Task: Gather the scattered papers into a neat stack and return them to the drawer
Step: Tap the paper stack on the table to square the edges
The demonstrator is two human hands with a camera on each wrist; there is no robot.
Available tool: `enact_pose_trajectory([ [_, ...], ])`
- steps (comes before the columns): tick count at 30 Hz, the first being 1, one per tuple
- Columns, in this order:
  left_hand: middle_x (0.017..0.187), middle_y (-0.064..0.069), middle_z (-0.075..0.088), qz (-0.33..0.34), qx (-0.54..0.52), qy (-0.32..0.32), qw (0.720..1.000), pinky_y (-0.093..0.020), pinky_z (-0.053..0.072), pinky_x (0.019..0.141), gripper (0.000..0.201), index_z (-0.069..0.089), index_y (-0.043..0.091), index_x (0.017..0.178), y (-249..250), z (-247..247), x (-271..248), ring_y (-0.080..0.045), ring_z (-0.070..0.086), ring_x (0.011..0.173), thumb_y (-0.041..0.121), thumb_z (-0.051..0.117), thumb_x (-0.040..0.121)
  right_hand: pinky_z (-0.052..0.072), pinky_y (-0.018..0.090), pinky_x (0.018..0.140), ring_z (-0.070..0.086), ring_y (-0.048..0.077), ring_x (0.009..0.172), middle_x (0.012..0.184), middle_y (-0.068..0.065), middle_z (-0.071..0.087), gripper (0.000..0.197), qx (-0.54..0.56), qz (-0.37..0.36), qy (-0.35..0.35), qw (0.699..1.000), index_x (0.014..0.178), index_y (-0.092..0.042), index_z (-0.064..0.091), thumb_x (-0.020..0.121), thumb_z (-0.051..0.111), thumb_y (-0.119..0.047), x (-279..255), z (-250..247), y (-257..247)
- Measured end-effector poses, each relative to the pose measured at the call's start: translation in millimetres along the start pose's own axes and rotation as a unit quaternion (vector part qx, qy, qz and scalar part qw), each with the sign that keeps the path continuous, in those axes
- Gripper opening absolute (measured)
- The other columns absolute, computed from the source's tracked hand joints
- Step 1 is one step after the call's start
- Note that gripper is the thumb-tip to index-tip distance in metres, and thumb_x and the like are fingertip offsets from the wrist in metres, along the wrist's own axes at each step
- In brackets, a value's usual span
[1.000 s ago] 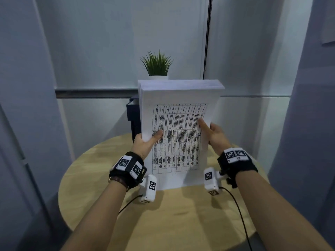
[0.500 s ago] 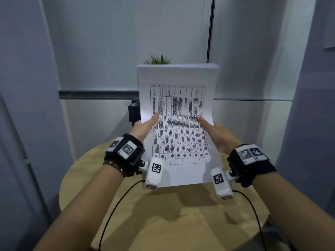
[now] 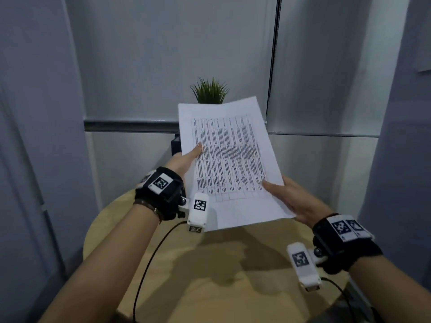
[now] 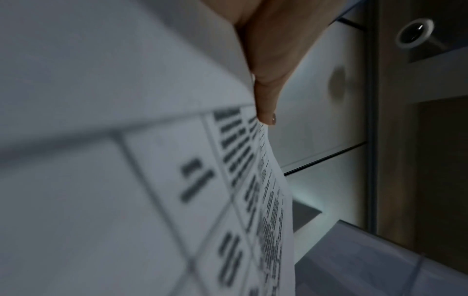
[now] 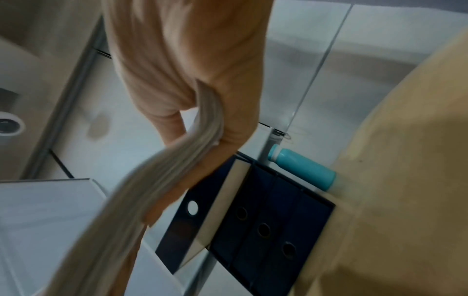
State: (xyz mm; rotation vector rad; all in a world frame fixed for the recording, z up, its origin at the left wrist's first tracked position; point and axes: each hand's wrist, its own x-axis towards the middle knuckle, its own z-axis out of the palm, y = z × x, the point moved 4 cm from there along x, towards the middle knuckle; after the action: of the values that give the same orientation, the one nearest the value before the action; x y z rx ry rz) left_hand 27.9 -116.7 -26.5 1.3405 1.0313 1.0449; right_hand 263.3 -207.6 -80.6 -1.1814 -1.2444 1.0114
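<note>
A: What do the papers look like?

B: A stack of white printed sheets, gathered together and lifted clear above the round light wooden worktop. The top sheet carries a black-ruled table of small dense text, too blurred to read, with a blank margin along its near edge. The stack is tilted, its far corner leaning toward the right.

A: And seen from the wrists?

B: From the left wrist the top sheet fills most of the view, table cells and dark text bars smeared. From the right wrist the stack shows edge-on, many thin grey-white layers bowed in a curve.

A: How is it held?

B: The left hand has its grip on the left edge, thumb laid on the printed face, the other fingers hidden behind. The right hand has its grip at the lower right edge, thumb on top and fingers underneath, the stack pinched between them.

A: Where is it relative to the drawers?

B: In front of a dark blue drawer unit with round finger holes in its fronts, one drawer standing out from the rest. A small green potted plant shows just above the stack's top edge, and a teal cylindrical bottle lies beside the unit.
</note>
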Motion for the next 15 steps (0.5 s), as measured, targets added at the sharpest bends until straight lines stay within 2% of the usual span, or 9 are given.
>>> enact_pose_trajectory([
  [1, 0.138, -0.004, 0.046, 0.024, -0.028, -0.015, 0.999, -0.050, 0.024, 0.115, 0.062, 0.039, 0.007, 0.142, 6.5, 0.1, -1.6, -0.025, 0.036, 0.137, 0.042, 0.055, 0.093, 0.058, 0.037, 0.082, 0.069, 0.027, 0.102, 0.119, 0.009, 0.069, 0.038, -0.008, -0.019, 0.017, 1.000, 0.131, -0.010, 0.052, 0.094, 0.056, -0.015, 3.1, -0.5, -6.3],
  [4, 0.130, -0.014, 0.060, 0.070, -0.046, -0.057, 0.995, -0.050, 0.039, 0.108, 0.045, 0.050, 0.003, 0.134, 17.6, 0.9, -2.1, -0.031, 0.055, 0.123, 0.022, 0.057, 0.095, 0.056, 0.039, 0.084, 0.066, 0.028, 0.106, 0.124, 0.011, 0.065, 0.043, -0.004, -0.057, 0.061, 0.996, 0.136, -0.014, 0.049, 0.093, 0.058, -0.018, 14.5, -0.4, -32.5],
  [6, 0.131, -0.011, 0.059, 0.101, 0.013, -0.042, 0.994, -0.044, 0.044, 0.104, 0.041, 0.050, 0.003, 0.134, 23.0, 1.2, -5.8, -0.026, 0.059, 0.115, 0.021, 0.052, 0.097, 0.056, 0.033, 0.077, 0.066, 0.026, 0.104, 0.122, 0.009, 0.065, 0.043, 0.007, -0.080, 0.076, 0.994, 0.136, -0.015, 0.047, 0.094, 0.056, -0.017, 21.2, 3.1, -54.3],
  [9, 0.130, -0.010, 0.059, 0.148, 0.026, 0.003, 0.989, -0.053, 0.048, 0.098, 0.038, 0.046, 0.006, 0.133, 37.7, -2.1, -15.7, -0.030, 0.060, 0.113, 0.021, 0.050, 0.099, 0.058, 0.031, 0.072, 0.067, 0.020, 0.098, 0.119, 0.006, 0.066, 0.042, 0.019, -0.098, 0.085, 0.991, 0.136, -0.014, 0.046, 0.095, 0.055, -0.013, 29.5, 10.3, -85.4],
  [10, 0.130, -0.012, 0.059, 0.160, 0.016, 0.016, 0.987, -0.054, 0.052, 0.091, 0.036, 0.046, 0.004, 0.131, 43.6, -5.3, -16.6, -0.030, 0.062, 0.108, 0.019, 0.050, 0.099, 0.060, 0.031, 0.073, 0.067, 0.019, 0.098, 0.121, 0.007, 0.066, 0.041, 0.017, -0.101, 0.080, 0.992, 0.136, -0.011, 0.046, 0.096, 0.054, -0.012, 30.9, 13.8, -94.4],
  [11, 0.127, -0.013, 0.060, 0.169, 0.011, 0.024, 0.985, -0.051, 0.058, 0.077, 0.033, 0.047, 0.003, 0.129, 50.5, -8.5, -20.4, -0.030, 0.064, 0.099, 0.018, 0.049, 0.099, 0.060, 0.029, 0.074, 0.068, 0.019, 0.097, 0.123, 0.008, 0.065, 0.039, 0.014, -0.100, 0.071, 0.992, 0.135, -0.008, 0.046, 0.096, 0.052, -0.011, 30.7, 17.9, -102.2],
  [12, 0.123, -0.013, 0.060, 0.177, 0.009, 0.027, 0.984, -0.041, 0.061, 0.060, 0.031, 0.049, 0.003, 0.127, 57.1, -11.6, -22.0, -0.027, 0.065, 0.089, 0.016, 0.049, 0.099, 0.060, 0.028, 0.073, 0.069, 0.017, 0.094, 0.122, 0.008, 0.065, 0.036, 0.016, -0.098, 0.060, 0.993, 0.133, -0.006, 0.047, 0.097, 0.050, -0.010, 30.5, 21.3, -108.3],
  [13, 0.117, -0.013, 0.061, 0.179, 0.018, 0.025, 0.983, -0.031, 0.057, 0.047, 0.027, 0.050, 0.004, 0.124, 61.9, -14.7, -24.6, -0.024, 0.066, 0.079, 0.015, 0.048, 0.099, 0.060, 0.026, 0.069, 0.070, 0.015, 0.088, 0.118, 0.008, 0.066, 0.033, 0.027, -0.094, 0.044, 0.994, 0.131, -0.004, 0.049, 0.098, 0.048, -0.008, 29.4, 24.8, -112.2],
  [15, 0.107, -0.014, 0.063, 0.181, 0.044, 0.019, 0.982, -0.020, 0.050, 0.037, 0.022, 0.051, 0.003, 0.119, 67.5, -18.9, -30.3, -0.022, 0.069, 0.064, 0.012, 0.047, 0.100, 0.058, 0.023, 0.057, 0.072, 0.010, 0.070, 0.104, 0.007, 0.067, 0.025, 0.060, -0.077, 0.021, 0.995, 0.122, -0.002, 0.052, 0.099, 0.044, -0.003, 25.2, 31.6, -114.2],
])
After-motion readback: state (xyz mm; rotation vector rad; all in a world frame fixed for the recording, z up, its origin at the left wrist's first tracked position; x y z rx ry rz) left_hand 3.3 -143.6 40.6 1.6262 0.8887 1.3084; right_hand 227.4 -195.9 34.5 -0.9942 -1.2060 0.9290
